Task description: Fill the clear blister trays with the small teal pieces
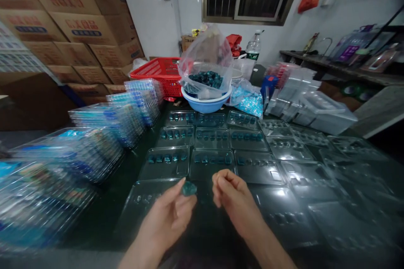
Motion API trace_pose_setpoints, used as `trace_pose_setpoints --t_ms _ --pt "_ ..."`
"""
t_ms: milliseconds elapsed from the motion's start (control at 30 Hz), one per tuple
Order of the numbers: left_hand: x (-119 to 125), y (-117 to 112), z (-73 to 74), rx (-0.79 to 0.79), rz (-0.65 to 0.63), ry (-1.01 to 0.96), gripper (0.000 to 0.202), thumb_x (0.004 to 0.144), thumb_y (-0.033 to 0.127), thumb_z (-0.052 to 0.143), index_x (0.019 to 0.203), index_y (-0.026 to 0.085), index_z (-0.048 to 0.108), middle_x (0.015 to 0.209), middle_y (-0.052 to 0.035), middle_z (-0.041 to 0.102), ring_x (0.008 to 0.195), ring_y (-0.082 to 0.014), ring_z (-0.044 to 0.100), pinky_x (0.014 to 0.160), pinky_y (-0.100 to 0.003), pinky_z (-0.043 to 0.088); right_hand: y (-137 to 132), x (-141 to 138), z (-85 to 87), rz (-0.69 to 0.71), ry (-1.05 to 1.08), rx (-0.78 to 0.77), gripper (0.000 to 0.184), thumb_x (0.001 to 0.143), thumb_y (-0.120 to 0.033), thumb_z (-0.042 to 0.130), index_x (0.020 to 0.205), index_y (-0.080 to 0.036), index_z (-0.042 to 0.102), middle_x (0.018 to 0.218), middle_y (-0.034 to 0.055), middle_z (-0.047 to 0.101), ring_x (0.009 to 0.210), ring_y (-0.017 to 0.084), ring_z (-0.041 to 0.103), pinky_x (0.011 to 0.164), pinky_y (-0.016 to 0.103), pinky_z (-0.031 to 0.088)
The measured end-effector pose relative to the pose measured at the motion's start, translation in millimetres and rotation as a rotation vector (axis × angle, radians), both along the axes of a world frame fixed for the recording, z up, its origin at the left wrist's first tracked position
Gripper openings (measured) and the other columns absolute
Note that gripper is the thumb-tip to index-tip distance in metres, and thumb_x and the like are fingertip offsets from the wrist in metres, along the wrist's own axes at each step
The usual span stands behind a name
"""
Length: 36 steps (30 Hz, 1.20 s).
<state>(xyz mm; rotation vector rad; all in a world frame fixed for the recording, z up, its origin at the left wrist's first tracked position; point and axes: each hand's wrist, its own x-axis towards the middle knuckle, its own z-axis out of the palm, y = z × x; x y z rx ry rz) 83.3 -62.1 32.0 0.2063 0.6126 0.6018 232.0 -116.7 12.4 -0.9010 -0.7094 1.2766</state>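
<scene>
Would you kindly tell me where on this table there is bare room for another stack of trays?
The only bare room is a narrow strip of dark tabletop, running up beside the left hand between the stacked clear trays and the laid-out trays. It is crowded elsewhere: laid-out trays cover the middle and right, and the blue bowl fills the far end.

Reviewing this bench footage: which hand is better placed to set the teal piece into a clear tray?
Left, probably: the left hand pinches the teal piece between thumb and fingers, just above a clear plastic blister tray. The right hand is empty, its fingertips curled together beside it.
</scene>
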Motion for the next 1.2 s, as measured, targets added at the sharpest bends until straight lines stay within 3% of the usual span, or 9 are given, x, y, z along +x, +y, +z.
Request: trace_pose_setpoints --t_ms 167,300,367,467,567,667,767,967,1200 --pt "5 3 3.5 -0.025 -0.032 0.038 0.019 0.082 0.019 0.047 0.064 0.015 0.042 0.054 0.0063 0.03 0.038 -0.0021 0.031 0.03 -0.012 0.015 -9 4 12.3 -0.173 -0.602 0.201 0.036 0.077 -0.016 0.054 0.111 -0.025 0.05 0.091 0.0014 0.05 0.068 0.01 0.05 0.064 0.024 0.042" --pt "16 -2 5.3 -0.03 -0.134 0.05 0.011 0.08 0.017 0.049 0.07 0.012 0.049 0.055 0.0053 0.034 0.039 -0.0016 0.032 0.03 -0.012 0.016 -9 5 15.1 -0.117 -0.757 0.26 0.027 0.077 -0.018 0.054 0.102 -0.024 0.06 0.09 0.0033 0.055 0.073 0.013 0.052 0.067 0.027 0.043" --pt "18 -3 8.0 -0.002 -0.154 0.043 0.008 0.079 0.017 0.05 0.076 0.01 0.053 0.056 0.0049 0.035 0.04 -0.0018 0.032 0.03 -0.012 0.015 -8 9 12.0 -0.122 -0.612 0.177 0.02 0.076 -0.02 0.058 0.095 -0.022 0.063 0.078 0.002 0.058 0.068 0.013 0.053 0.064 0.027 0.043" --pt "17 -1 11.5 0.04 -0.116 0.058 0.019 0.078 0.018 0.052 0.094 0.009 0.056 0.058 0.0053 0.034 0.041 -0.002 0.033 0.029 -0.012 0.015 -5 20 4.6 -0.072 -0.122 0.015 0.019 0.079 -0.027 0.055 0.095 -0.018 0.062 0.06 -0.0009 0.055 0.049 0.009 0.049 0.05 0.022 0.041" --pt "13 2 11.2 0.034 -0.052 0.112 0.025 0.076 0.02 0.056 0.099 0.01 0.057 0.058 0.0056 0.035 0.041 -0.0019 0.035 0.029 -0.012 0.019 -2 30 -1.6 -0.011 0.31 -0.046 0.022 0.079 -0.029 0.056 0.095 -0.015 0.062 0.064 0.001 0.057 0.048 0.006 0.047 0.043 0.018 0.037" --pt "13 3 9.3 0.053 -0.032 0.172 0.02 0.075 0.016 0.057 0.094 0.011 0.06 0.064 0.0019 0.044 0.048 -0.0041 0.044 0.034 -0.013 0.034 -1 33 -4.3 0.05 0.527 -0.072 0.022 0.076 -0.027 0.061 0.093 -0.013 0.062 0.069 0.0019 0.056 0.05 0.005 0.046 0.043 0.015 0.036" --pt "18 3 8.8 0.115 0.0 0.181 0.015 0.074 0.011 0.056 0.088 0.01 0.063 0.071 -0.0028 0.052 0.059 -0.0083 0.053 0.052 -0.019 0.047 0 29 -4.1 0.087 0.584 -0.083 0.022 0.075 -0.028 0.062 0.091 -0.012 0.062 0.07 0.002 0.055 0.051 0.004 0.045 0.042 0.014 0.035" --pt "31 6 6.0 0.135 0.124 0.137 0.014 0.076 0.011 0.053 0.085 0.008 0.063 0.081 -0.0118 0.06 0.078 -0.0206 0.06 0.07 -0.034 0.052 2 18 -2.0 0.098 0.488 -0.071 0.023 0.075 -0.029 0.061 0.092 -0.015 0.06 0.066 0.0006 0.054 0.049 0.007 0.046 0.04 0.017 0.035" --pt "36 15 -7.2 0.252 0.258 0.208 0.029 0.067 -0.003 0.055 0.092 0.011 0.06 0.091 -0.0104 0.063 0.091 -0.0214 0.061 0.08 -0.033 0.051 -5 21 -2.5 0.035 0.538 -0.055 0.02 0.073 -0.023 0.061 0.092 -0.018 0.059 0.066 0.0007 0.055 0.048 0.007 0.045 0.037 0.015 0.031"
